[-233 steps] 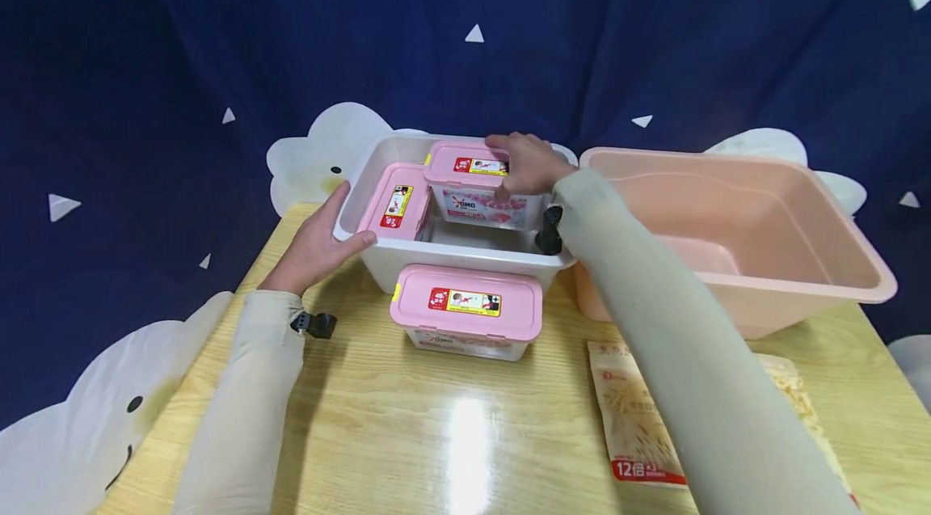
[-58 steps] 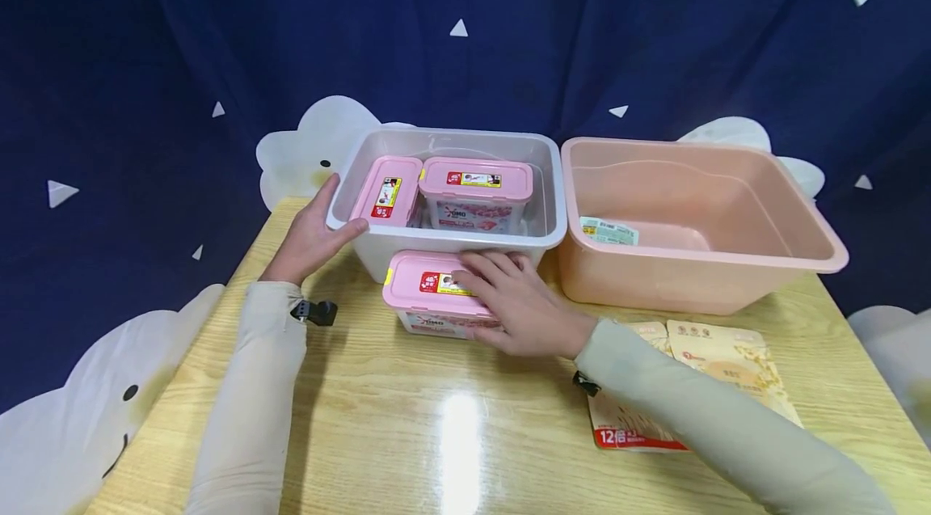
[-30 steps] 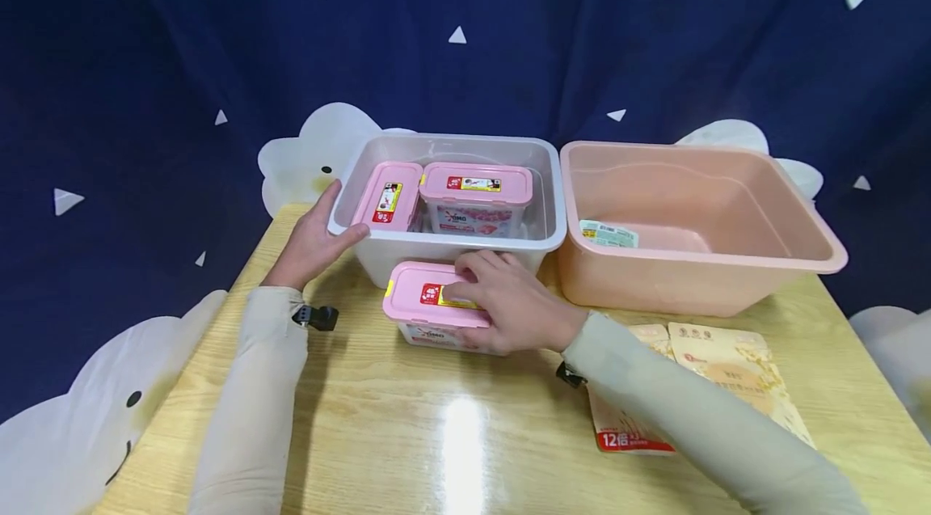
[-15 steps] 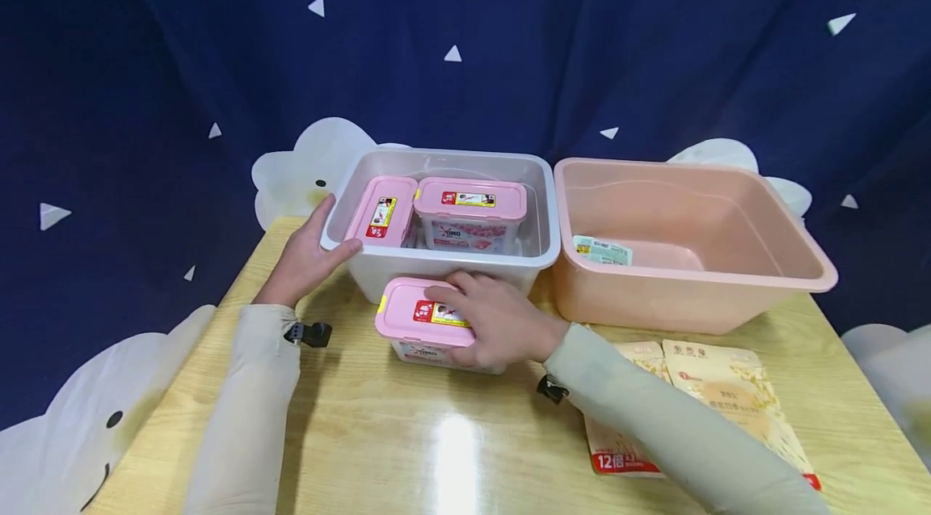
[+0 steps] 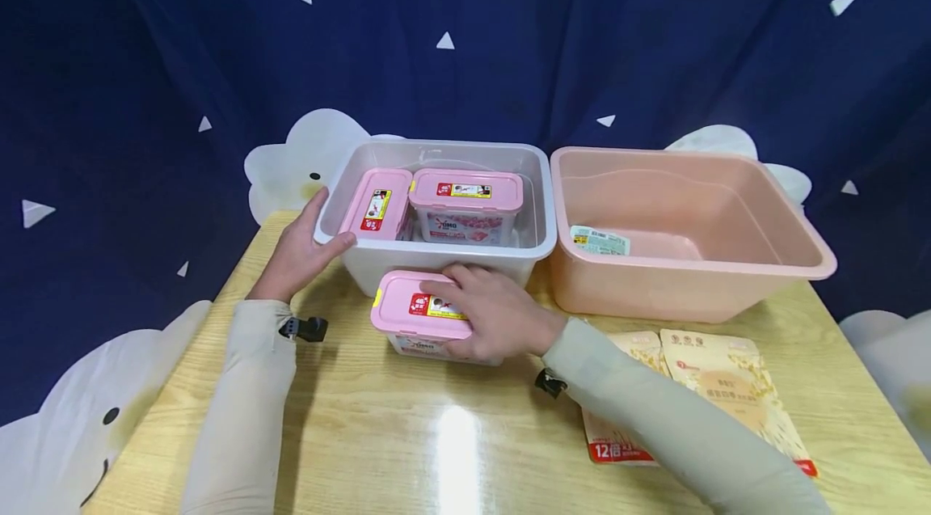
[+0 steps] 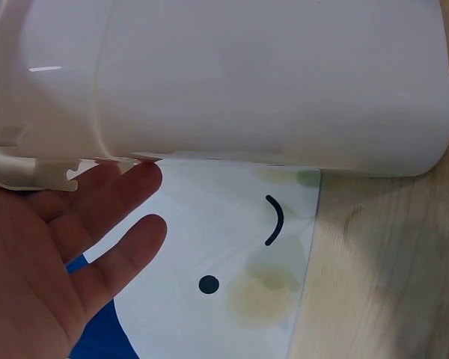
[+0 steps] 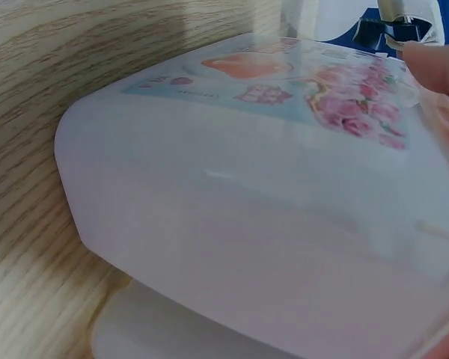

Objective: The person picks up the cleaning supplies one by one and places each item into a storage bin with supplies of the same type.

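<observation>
Pinching the box (image 5: 418,329), your right hand (image 5: 502,317) spans its lid (image 5: 400,301), likely for a firm grip, in front of the white tub (image 5: 364,264). Your left hand (image 5: 298,256), spread, touches the tub's rim (image 5: 436,251), perhaps to steady it. Two more boxes (image 5: 467,204) sit inside.

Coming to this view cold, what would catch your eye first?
Probably the pink-lidded boxes: two sit inside the white bin, and the right hand grips a third box in front of it. Next, the big peach bin to the white bin's right, with a pale printed label inside.
</observation>
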A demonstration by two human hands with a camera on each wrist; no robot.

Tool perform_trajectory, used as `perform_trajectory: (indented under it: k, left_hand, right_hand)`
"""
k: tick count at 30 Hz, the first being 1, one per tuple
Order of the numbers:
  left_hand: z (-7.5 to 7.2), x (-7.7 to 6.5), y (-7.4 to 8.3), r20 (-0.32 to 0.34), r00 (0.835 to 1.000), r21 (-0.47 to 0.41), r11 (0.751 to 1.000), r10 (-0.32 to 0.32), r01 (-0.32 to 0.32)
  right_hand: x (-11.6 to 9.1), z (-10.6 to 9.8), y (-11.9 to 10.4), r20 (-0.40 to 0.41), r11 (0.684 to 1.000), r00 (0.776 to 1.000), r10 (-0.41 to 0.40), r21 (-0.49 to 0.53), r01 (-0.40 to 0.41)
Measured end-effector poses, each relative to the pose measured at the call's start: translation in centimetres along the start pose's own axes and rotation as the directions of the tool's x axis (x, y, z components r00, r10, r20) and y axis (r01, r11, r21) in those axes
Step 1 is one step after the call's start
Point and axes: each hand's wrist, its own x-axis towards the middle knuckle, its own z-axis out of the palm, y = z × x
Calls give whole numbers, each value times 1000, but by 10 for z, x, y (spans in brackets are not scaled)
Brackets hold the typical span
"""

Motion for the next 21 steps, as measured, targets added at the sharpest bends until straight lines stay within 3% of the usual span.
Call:
perform_trajectory:
  k: [9, 21]
  left_hand:
    - [2, 3, 5, 43, 998, 9, 999, -40, 39]
    - [0, -3, 0, 20, 999, 15, 999, -48, 48]
  right_hand:
    - [-16, -9, 1, -18, 1000, 1000, -16, 18, 17]
    - [-21, -1, -1, -47, 999, 999, -22, 33, 24]
